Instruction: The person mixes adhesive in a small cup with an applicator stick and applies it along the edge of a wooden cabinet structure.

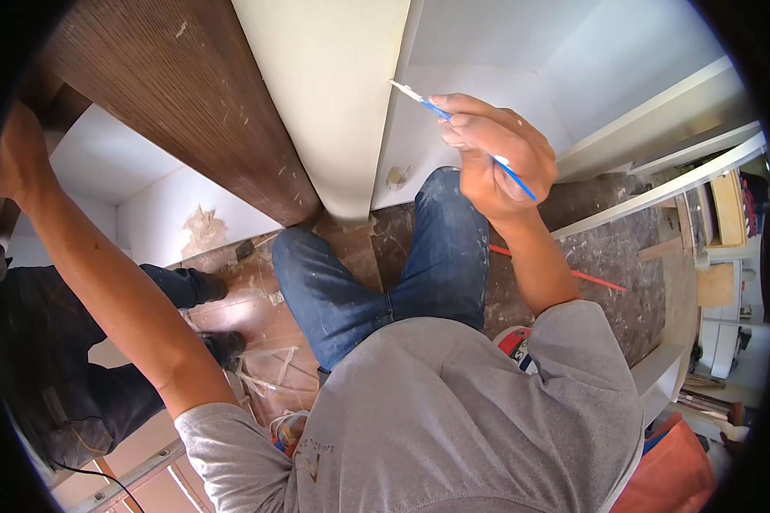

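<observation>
My right hand (505,158) is closed around a thin blue paintbrush (515,178). The brush's whitish tip touches or nearly touches the right edge of a cream-coloured board (334,77). Left of that board stands a dark brown wood-grain panel (197,94) with small pale marks. My left arm reaches up to the far left, where my left hand (15,158) lies at the dim edge of the view, by dark wood; its fingers are hidden in shadow.
Another person in dark trousers (51,342) stands at the left. Pale cabinet panels (659,111) rise at the right. On the stained floor (607,248) lies a red stick (599,280). A red and white container (515,344) is beside my right hip, and an orange cloth (672,470) at the lower right.
</observation>
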Demonstrator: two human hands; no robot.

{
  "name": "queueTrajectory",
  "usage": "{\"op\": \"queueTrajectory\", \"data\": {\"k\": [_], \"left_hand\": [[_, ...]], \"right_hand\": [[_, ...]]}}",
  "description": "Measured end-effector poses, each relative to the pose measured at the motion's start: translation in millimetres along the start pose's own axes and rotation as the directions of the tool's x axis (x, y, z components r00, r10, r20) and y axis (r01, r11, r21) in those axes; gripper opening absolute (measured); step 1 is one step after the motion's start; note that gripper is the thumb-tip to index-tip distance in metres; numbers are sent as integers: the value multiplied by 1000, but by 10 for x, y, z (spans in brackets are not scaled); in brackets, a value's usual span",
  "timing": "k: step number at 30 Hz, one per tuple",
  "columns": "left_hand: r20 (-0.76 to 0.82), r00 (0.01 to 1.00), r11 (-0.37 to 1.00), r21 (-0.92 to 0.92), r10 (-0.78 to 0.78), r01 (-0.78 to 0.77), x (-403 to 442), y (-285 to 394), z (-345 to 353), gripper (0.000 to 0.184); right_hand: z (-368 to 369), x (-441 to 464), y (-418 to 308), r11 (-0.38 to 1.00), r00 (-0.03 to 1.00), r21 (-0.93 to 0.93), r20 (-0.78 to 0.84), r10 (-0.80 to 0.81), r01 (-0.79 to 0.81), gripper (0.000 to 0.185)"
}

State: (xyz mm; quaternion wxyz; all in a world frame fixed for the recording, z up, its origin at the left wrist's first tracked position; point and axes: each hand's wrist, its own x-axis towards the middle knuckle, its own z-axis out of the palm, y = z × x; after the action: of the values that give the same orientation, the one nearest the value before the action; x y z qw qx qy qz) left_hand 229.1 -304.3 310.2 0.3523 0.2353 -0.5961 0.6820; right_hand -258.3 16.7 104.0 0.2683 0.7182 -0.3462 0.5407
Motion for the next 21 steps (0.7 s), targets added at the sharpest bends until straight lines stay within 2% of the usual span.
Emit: {"op": "queueTrajectory", "data": {"k": [2, 3, 4, 5, 6, 7, 9, 10, 11, 12, 13, 14, 16, 19, 21], "left_hand": [[-28, 999, 1000, -19, -23, 23, 6, 49, 6, 11], [-44, 988, 976, -167, -150, 141, 114, 214, -113, 14], [-45, 948, 878, -393, -316, 274, 276, 469, -292, 18], [-6, 877, 671, -646, -481, 364, 443, 721, -459, 22], [49, 801, 436, -819, -596, 375, 576, 904, -583, 27], [77, 763, 321, -877, -642, 358, 643, 1003, -644, 31], [53, 772, 293, -907, -633, 303, 657, 996, -607, 35], [-83, 919, 792, -542, -385, 282, 461, 736, -452, 23], [-42, 996, 997, 3, -76, 76, 113, 276, -165, 12], [40, 998, 971, 230, 55, -63, 3, 65, -32, 7], [122, 975, 878, 426, 184, -219, -98, -138, 92, 6], [115, 973, 869, 438, 201, -231, -62, -116, 77, 6], [64, 992, 937, 326, 108, -123, -22, -8, 81, 6], [54, 997, 956, 285, 54, -67, -6, 50, 30, 7], [57, 997, 954, 293, 53, -67, -5, 36, 38, 7]], "right_hand": [[40, -66, 2, 1000, 999, 21, -41, 21, -20, 30], [62, -111, 1, 999, 998, 33, -62, 30, -28, 37], [73, -153, -8, 998, 998, 39, -13, 58, -57, 37], [76, -201, -35, 995, 996, 43, 36, 85, -87, 37], [79, -248, -51, 992, 990, 43, 85, 114, -118, 38], [103, -282, -56, 990, 988, 35, 82, 131, -134, 37], [111, -236, -4, 997, 997, 10, 32, 76, -76, 35], [110, -209, 17, 999, 999, -4, 7, 50, -50, 34], [106, -183, 35, 999, 999, 6, -20, 43, -43, 33], [97, -156, 53, 999, 998, 14, -47, 35, -34, 33], [88, -142, 65, 999, 997, 23, -74, 26, -24, 32], [70, -150, 52, 998, 997, 43, -52, 54, -52, 33], [32, -191, -13, 991, 994, 84, -5, 107, -107, 33], [66, -260, -119, 987, 986, 64, 92, 140, -146, 34], [140, -241, -59, 995, 993, 38, 76, 86, -89, 34]]}}
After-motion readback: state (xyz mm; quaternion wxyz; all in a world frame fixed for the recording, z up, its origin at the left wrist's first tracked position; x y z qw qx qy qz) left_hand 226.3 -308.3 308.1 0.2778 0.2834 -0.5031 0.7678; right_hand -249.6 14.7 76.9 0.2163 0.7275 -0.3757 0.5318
